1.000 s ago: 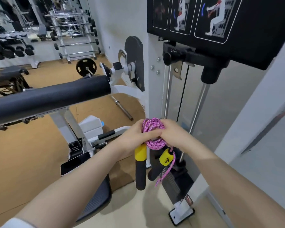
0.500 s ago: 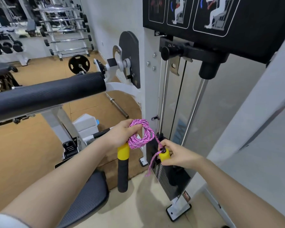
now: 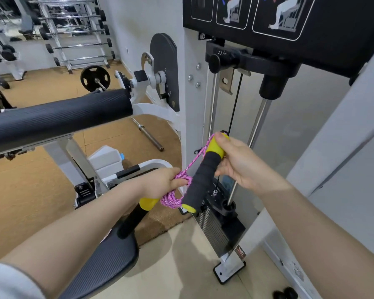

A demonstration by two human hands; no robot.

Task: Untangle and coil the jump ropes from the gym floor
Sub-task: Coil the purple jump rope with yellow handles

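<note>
Left hand (image 3: 160,183) reaches fwd, fingers curled tight round pink rope coil (image 3: 175,196) & one yellow-black handle (image 3: 136,214) hanging below. Right hand (image 3: 239,162), raised higher, grips second handle (image 3: 203,173) tilted, rope strand running between both.

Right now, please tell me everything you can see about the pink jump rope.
The jump rope is a braided pink cord flecked with white, with two handles of black foam grip and yellow ends. Most of the cord is coiled into a small bundle that the left hand grips, together with one handle hanging below it. A short stretch runs up to the second handle, held tilted by the right hand.
</note>
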